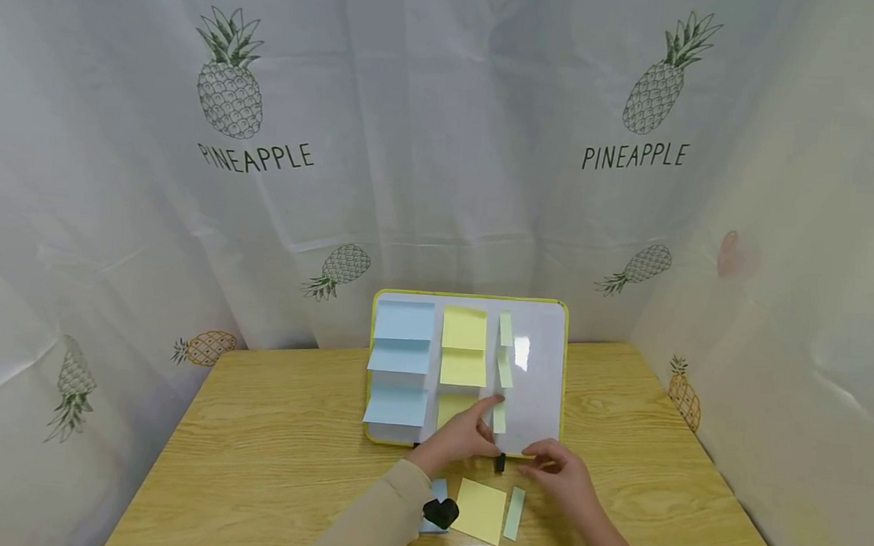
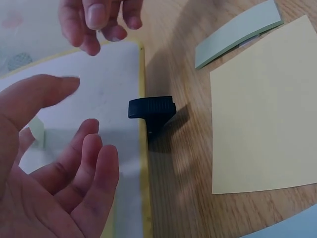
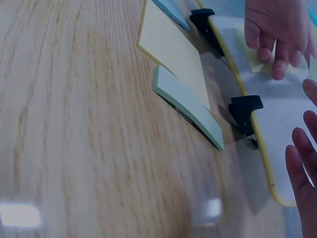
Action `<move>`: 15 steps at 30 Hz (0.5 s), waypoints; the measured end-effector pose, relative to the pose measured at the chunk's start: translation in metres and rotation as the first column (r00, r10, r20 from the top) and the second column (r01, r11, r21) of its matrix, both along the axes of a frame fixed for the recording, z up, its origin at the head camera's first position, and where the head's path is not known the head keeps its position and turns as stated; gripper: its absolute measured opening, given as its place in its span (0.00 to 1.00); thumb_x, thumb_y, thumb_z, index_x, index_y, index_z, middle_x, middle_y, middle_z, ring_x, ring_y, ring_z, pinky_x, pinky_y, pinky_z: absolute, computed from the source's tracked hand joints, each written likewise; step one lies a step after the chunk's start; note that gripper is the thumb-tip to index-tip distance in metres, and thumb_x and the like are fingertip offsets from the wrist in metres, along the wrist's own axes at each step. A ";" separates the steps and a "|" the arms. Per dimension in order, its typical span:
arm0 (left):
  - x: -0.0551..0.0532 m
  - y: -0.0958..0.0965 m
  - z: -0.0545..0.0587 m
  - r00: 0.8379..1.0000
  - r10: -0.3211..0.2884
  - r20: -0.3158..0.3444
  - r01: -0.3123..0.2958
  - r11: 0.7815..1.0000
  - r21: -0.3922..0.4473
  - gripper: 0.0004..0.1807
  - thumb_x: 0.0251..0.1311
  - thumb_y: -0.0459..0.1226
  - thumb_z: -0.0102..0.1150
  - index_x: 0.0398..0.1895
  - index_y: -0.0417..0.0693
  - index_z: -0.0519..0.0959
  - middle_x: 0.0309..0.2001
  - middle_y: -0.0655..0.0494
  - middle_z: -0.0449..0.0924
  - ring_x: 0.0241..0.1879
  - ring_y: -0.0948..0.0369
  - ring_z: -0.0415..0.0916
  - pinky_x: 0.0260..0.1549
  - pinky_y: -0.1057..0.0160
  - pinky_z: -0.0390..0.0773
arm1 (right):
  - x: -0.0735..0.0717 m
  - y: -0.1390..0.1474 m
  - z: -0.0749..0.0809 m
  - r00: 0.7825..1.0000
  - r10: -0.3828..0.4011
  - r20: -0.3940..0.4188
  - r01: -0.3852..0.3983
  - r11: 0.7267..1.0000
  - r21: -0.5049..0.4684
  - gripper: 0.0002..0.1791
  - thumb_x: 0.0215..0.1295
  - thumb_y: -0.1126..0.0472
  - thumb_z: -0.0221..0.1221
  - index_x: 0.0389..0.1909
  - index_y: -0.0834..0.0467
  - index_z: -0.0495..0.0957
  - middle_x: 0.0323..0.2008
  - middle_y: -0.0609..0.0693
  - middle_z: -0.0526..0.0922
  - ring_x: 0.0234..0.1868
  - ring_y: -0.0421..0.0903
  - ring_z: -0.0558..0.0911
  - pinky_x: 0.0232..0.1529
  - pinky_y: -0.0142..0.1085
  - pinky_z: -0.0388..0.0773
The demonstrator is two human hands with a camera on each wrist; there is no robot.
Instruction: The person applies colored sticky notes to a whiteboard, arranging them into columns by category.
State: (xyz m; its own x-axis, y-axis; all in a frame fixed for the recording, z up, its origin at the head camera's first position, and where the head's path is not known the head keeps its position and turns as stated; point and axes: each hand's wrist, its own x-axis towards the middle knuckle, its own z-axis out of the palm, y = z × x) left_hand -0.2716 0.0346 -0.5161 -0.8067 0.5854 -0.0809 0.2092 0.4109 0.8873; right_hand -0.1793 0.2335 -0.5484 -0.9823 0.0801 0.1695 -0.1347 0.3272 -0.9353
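Observation:
A white board with a yellow rim (image 1: 534,404) stands tilted on the table, bearing a column each of blue sticky notes (image 1: 404,321), yellow sticky notes (image 1: 464,329) and narrow pale green sticky strips (image 1: 505,329). My left hand (image 1: 463,435) is in front of the board's lower part, partly hiding the lowest yellow note. Its index fingertip is right at the top of the lowest green strip (image 1: 499,419); thumb and fingers are spread apart. By the board's lower right edge, my right hand (image 1: 558,472) has loosely bent fingers with nothing between them.
A yellow note pad (image 1: 481,509), a green strip pad (image 1: 515,513) and a blue pad (image 1: 439,490) lie before the board, the blue partly covered by my left wrist. Black supports (image 3: 245,111) grip the board's lower edge. A pineapple-print curtain (image 1: 444,156) hangs behind the table.

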 end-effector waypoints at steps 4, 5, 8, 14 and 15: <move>0.006 -0.003 0.001 1.000 -0.023 0.017 0.023 1.000 -0.003 0.48 0.50 0.33 0.74 0.74 0.61 0.60 0.31 0.58 0.77 0.26 0.62 0.74 0.25 0.64 0.74 | -0.003 0.005 0.005 0.996 0.074 -0.043 -0.073 0.997 0.015 0.14 0.51 0.68 0.72 0.39 0.62 0.82 0.37 0.57 0.81 0.37 0.49 0.80 0.39 0.34 0.79; 0.007 -0.005 0.001 0.999 -0.027 0.019 0.027 1.000 -0.003 0.48 0.50 0.34 0.74 0.74 0.62 0.60 0.32 0.58 0.77 0.26 0.62 0.74 0.25 0.64 0.74 | -0.004 0.006 0.008 0.995 0.089 -0.056 -0.088 0.996 0.021 0.14 0.51 0.68 0.72 0.40 0.62 0.82 0.38 0.57 0.81 0.37 0.49 0.80 0.39 0.35 0.79; 0.014 -0.009 0.002 0.999 -0.035 0.022 0.036 0.999 -0.002 0.48 0.50 0.34 0.74 0.73 0.64 0.60 0.37 0.56 0.76 0.28 0.62 0.75 0.25 0.63 0.75 | -0.003 0.008 0.015 0.987 0.129 -0.096 -0.123 0.990 0.070 0.14 0.53 0.67 0.71 0.40 0.63 0.81 0.38 0.58 0.81 0.37 0.50 0.80 0.38 0.35 0.79; 0.028 -0.020 0.004 0.998 -0.060 -0.030 0.059 0.997 -0.042 0.48 0.50 0.35 0.75 0.74 0.65 0.60 0.50 0.50 0.73 0.30 0.62 0.75 0.29 0.63 0.76 | 0.004 0.009 0.036 0.958 0.216 -0.190 -0.189 0.971 0.148 0.14 0.51 0.72 0.70 0.39 0.61 0.82 0.38 0.59 0.81 0.37 0.55 0.79 0.38 0.41 0.80; 0.031 -0.022 0.005 0.997 -0.062 -0.042 0.060 0.997 -0.058 0.48 0.50 0.36 0.75 0.74 0.65 0.60 0.52 0.50 0.72 0.30 0.62 0.74 0.29 0.64 0.75 | 0.004 0.010 0.038 0.952 0.232 -0.198 -0.203 0.966 0.157 0.15 0.50 0.73 0.71 0.39 0.60 0.82 0.39 0.60 0.80 0.37 0.55 0.79 0.38 0.42 0.80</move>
State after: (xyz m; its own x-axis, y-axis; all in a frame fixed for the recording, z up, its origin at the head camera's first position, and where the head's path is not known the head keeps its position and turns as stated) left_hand -0.2410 0.0122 -0.5114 -0.7732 0.6290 -0.0807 0.2732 0.4453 0.8527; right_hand -0.1748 0.2434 -0.5101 -0.9131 -0.1693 0.3709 -0.4077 0.3875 -0.8268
